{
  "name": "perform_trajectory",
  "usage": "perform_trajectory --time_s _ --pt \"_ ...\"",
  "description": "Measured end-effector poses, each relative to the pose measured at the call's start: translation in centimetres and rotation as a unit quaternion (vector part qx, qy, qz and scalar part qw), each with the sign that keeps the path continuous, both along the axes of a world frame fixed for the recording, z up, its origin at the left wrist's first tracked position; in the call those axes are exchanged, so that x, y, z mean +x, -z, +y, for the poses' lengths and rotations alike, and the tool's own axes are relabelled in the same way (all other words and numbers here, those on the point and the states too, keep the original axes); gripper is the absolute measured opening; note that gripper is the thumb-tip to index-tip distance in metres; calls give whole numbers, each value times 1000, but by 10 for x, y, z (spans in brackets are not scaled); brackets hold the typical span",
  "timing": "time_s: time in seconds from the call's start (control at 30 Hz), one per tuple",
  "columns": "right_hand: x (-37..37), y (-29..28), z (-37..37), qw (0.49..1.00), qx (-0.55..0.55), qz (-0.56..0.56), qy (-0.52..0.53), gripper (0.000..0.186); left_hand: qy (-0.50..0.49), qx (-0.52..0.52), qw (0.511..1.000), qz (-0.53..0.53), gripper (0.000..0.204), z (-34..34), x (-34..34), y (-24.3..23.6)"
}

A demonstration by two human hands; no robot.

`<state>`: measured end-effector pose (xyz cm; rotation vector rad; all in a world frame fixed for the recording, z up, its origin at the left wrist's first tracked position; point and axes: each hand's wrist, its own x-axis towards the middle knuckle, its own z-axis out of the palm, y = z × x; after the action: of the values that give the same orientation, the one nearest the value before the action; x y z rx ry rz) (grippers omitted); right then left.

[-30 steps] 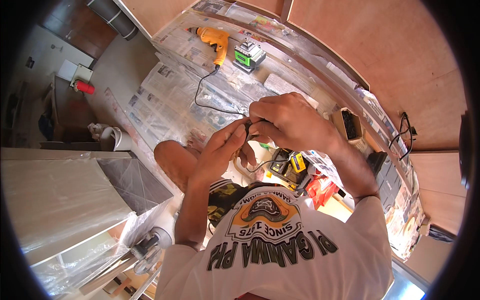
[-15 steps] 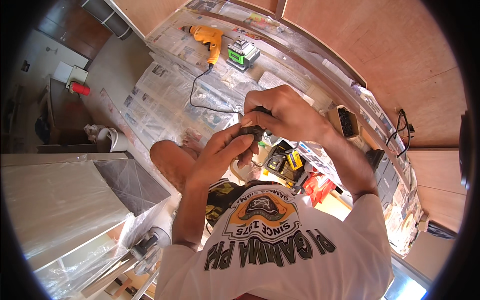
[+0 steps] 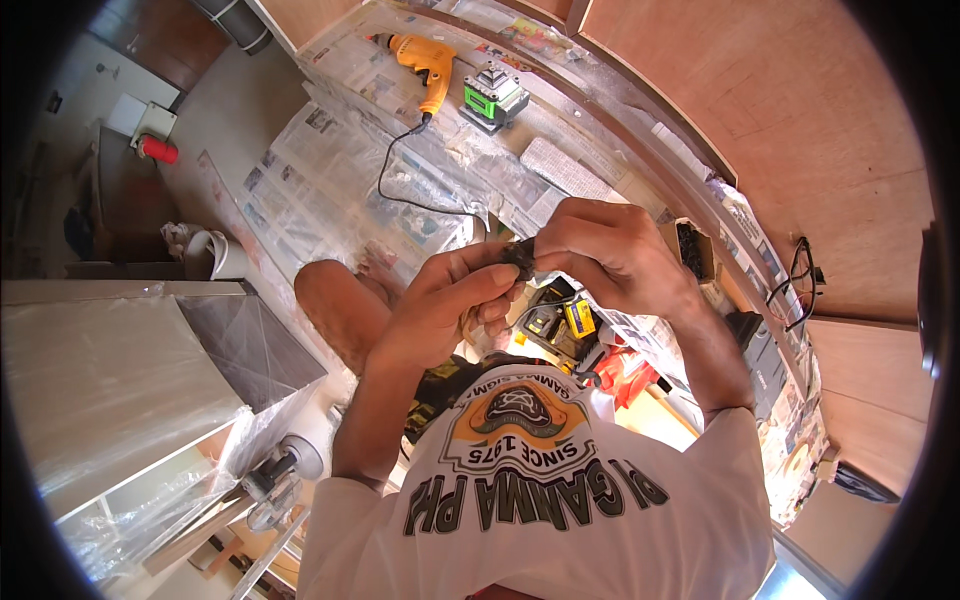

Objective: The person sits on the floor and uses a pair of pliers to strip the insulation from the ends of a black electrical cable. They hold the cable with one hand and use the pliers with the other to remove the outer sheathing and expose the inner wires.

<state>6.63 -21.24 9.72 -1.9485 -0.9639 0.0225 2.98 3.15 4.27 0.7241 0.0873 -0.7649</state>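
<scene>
In front of my chest, both hands meet at a small dark piece [image 3: 518,257], its kind too small and covered to make out. My left hand [image 3: 455,295] has it pinched between thumb and curled fingers. My right hand [image 3: 603,252] is closed at the piece's right end, its fingertips partly hidden behind the knuckles. Beyond them, an orange drill [image 3: 425,68] lies on the newspaper-covered surface, and its black cord [image 3: 384,178] curves back toward my hands. Right of the drill stands a green and grey boxy device [image 3: 492,97].
Near my lap is a black case [image 3: 548,322] with a yellow box [image 3: 579,319], beside a red bag [image 3: 627,378]. A carton of dark small pieces [image 3: 692,250] stands at right. Wood panels [image 3: 770,90] rise along the far right; a plastic-wrapped cabinet [image 3: 120,370] stands left.
My right hand has shifted right and down, turning at the wrist, and more of the dark piece shows. My left hand still pinches it. The view has moved slightly.
</scene>
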Motion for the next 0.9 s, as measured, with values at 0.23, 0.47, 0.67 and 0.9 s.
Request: perform_trajectory --time_s 0.23,0.47,0.67,0.9 --pt "9 2 -5 992 22 -119 28 17 9 44 993 -105 42 -4 7 -8" --pt "9 -5 -4 986 -7 -162 26 18 10 21 996 -91 39 -9 3 -8" --pt "18 -6 10 975 -4 -220 20 24 30 -32 997 -61 30 -8 -2 -12" --pt "24 -1 17 957 -10 -290 16 24 22 -31 998 -56 32 -5 -5 -19"
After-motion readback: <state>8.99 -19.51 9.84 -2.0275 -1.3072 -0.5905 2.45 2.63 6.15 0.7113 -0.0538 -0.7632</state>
